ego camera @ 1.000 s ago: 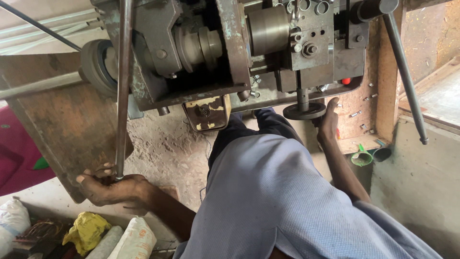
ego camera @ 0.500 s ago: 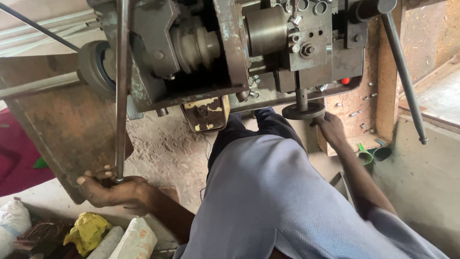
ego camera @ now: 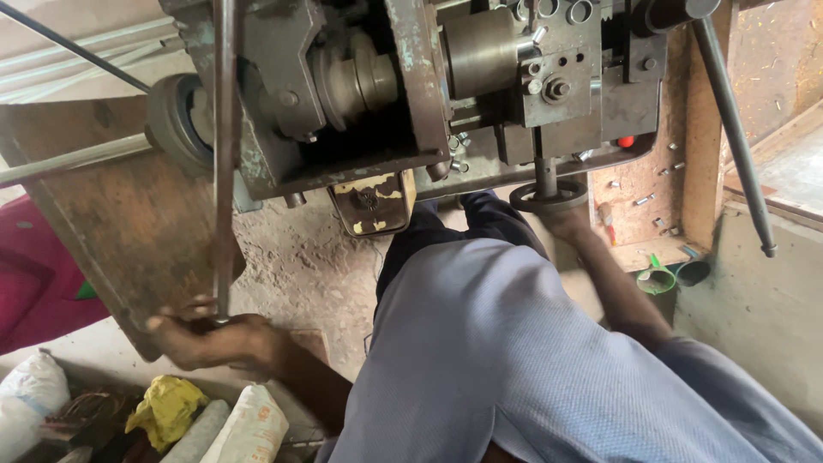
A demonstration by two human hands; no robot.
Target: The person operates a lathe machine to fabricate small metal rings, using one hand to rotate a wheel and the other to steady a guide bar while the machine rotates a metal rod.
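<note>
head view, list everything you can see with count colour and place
machine: one, grey-green worn metal, top centre
handwheel: one, dark metal, under the machine at right
long lever: one, grey steel, running down the left of the machine
angled rod: one, dark, upper right
wooden board: one, brown, leaning at left
screws: several, silvery, on the wooden ledge at right
funnel: one, green, lower right
yellow cloth: one, bottom left
sacks: about three, white, bottom left
shirt: one, pale blue, centre bottom
left hand: grip around the lever's lower end
right hand: at the handwheel's underside
</note>
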